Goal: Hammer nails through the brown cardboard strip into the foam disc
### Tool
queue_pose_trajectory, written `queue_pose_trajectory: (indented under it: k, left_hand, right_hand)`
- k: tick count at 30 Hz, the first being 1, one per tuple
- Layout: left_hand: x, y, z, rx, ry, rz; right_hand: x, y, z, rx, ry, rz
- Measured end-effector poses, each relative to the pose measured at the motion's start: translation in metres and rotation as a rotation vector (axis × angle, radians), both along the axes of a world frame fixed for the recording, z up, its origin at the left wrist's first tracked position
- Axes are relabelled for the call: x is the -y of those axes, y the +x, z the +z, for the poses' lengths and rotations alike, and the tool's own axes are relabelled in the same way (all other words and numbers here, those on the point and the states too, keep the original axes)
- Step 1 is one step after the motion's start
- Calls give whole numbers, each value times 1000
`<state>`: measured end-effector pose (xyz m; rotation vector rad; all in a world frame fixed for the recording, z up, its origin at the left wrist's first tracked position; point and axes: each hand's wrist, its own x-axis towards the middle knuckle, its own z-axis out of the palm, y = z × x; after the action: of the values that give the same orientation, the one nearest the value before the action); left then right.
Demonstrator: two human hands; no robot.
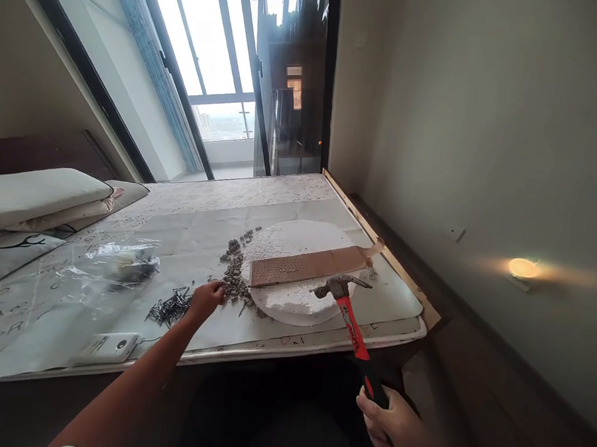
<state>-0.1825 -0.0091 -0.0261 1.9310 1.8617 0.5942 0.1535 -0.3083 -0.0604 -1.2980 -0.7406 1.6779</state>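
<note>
My right hand (385, 421) is wrapped round the black grip of a claw hammer (355, 330) with a red shaft. The hammer's head is raised near the front right of a round white foam slab (298, 310). Across the slab lies a flat brown strip (303, 267), its left half dotted with rows of small holes and its right end curled up. My left hand (207, 300) has its fingers closed at the edge of a heap of grey crumbs (234, 273); whatever they pinch is hidden. Just left of that hand lies a pile of dark nails (168, 306).
A clear plastic bag (126, 268) with dark contents lies at the left, behind a white box-shaped device (106, 348) with a cord. Folded bedding (40, 196) is stacked at far left. A wooden rail (354, 210) edges the mattress (220, 189) along the right, near the wall.
</note>
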Motion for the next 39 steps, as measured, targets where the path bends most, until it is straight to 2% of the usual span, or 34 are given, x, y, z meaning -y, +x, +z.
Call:
queue_pose_trajectory:
  k: [3,6,11,14,17,22,28,39]
  left_hand:
    - [1,26,23,136,33,-68]
    - [-6,68,32,256,28,-154]
    - [-29,139,21,283,112,-277]
    - [-41,172,10,365,56,-333]
    - [-49,193,0,395,15,-358]
    - [-58,201,-17,199,82,-329]
    - [-62,199,-33,182,80,-325]
    - [-56,201,-33,144,151,-391]
  right_hand:
    - [-3,1,3,9,10,13]
    - [-6,4,5,28,10,16]
    - [-9,7,-1,47,-24,-5]
    - [-11,12,-5,38,-40,-5]
    - [-14,18,-7,17,-36,13]
    - [-19,26,-3,2,-1,32]
    - [-27,28,3,13,-44,12]
    - [-30,26,16,55,-75,16]
